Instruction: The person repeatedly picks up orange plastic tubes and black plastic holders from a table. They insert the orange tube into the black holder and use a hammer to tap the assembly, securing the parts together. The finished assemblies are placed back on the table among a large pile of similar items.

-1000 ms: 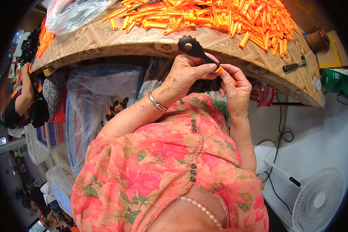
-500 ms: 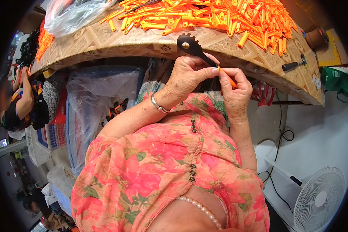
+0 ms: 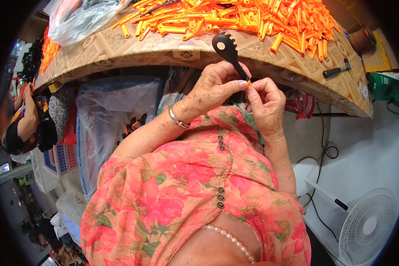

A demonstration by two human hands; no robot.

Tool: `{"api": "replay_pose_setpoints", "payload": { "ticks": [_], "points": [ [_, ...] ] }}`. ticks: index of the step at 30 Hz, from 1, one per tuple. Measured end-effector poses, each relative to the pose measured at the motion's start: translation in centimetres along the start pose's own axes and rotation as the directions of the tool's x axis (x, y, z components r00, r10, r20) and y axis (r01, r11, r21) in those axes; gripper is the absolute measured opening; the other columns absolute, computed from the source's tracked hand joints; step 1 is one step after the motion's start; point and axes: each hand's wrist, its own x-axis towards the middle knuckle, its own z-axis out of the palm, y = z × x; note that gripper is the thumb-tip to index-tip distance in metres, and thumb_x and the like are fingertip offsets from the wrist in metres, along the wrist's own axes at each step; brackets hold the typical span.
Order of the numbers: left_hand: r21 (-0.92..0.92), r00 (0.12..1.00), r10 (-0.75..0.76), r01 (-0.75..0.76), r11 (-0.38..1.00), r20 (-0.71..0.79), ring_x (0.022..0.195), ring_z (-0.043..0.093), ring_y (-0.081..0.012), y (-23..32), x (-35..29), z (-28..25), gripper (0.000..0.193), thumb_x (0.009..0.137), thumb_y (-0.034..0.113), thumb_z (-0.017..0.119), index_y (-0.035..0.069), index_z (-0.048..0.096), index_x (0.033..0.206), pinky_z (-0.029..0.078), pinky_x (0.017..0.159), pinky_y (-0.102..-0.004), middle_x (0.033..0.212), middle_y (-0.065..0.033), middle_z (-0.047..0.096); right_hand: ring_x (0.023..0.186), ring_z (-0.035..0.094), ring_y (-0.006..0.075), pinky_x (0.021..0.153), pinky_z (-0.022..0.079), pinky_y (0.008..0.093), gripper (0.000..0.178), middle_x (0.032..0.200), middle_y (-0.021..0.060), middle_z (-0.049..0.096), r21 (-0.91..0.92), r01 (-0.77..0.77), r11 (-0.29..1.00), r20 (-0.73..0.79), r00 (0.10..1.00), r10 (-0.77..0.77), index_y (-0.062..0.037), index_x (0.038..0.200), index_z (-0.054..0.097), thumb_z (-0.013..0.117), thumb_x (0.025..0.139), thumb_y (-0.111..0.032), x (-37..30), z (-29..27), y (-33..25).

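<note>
My left hand (image 3: 212, 87) is closed round the neck of a black spaghetti server (image 3: 228, 51). Its toothed head, with a round hole in it, points up and away from me over the table edge. Close beside it, my right hand (image 3: 267, 103) pinches an orange handle (image 3: 249, 82), of which only a small bit shows between the fingertips. Both thumbs nearly meet where the server's neck and the handle come together. The fingers hide the joint, so I cannot tell how far one sits inside the other.
Loose orange handles (image 3: 235, 20) are heaped along the far side of the patterned table (image 3: 164, 55). A hammer (image 3: 337, 71) lies at its right. A plastic-lined crate (image 3: 113, 102) stands below on the left, a white fan (image 3: 369, 225) at lower right. Another person (image 3: 26, 119) is at far left.
The server's head has swung a little to the right and up, standing more upright. The orange handle, visible along my right fingers before, is now mostly hidden by them.
</note>
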Motion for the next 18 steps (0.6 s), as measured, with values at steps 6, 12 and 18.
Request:
{"api": "replay_pose_setpoints", "payload": {
  "ticks": [6,12,18],
  "points": [
    [-0.228,0.94,0.039,0.042,0.973,0.338,0.106,0.064,-0.0247,2.1,-0.4,-1.5,0.045,0.091,0.021,0.065,-0.01,0.057,0.121,0.054,0.09,-0.0353,0.115,-0.0208,0.064,0.058,0.047,0.0028,0.05,0.036,0.0207,0.012,0.073,-0.0008,0.056,0.233,-0.15,0.961,0.423,0.905,0.039,-0.0012,0.078,0.057,0.065,0.086,-0.004,1.5,-5.8,-4.3],
    [-0.408,0.817,-0.134,0.415,0.813,0.561,0.106,0.065,-0.0302,1.8,0.5,-3.2,0.08,0.093,0.052,0.051,-0.019,0.046,0.128,0.051,0.095,-0.0341,0.116,-0.0304,0.062,0.059,0.049,0.008,0.052,0.04,0.0262,0.015,0.068,0.0043,0.057,-0.226,0.092,0.97,0.662,0.745,0.084,0.0,0.077,0.059,0.068,0.084,-0.011,4.2,-7.4,-6.4],
    [0.323,0.848,-0.375,0.26,0.91,0.375,0.082,0.064,-0.0085,2.3,1.2,-1.4,0.033,0.099,0.025,0.055,-0.002,0.056,0.118,0.052,0.073,-0.0224,0.091,-0.0037,0.068,0.076,0.061,0.028,0.068,0.048,0.038,0.015,0.076,0.0084,0.064,-0.538,0.353,0.765,0.61,0.79,0.065,-0.0038,0.078,0.064,0.071,0.078,-0.017,8.0,-5.8,-4.4]
  ]
}}
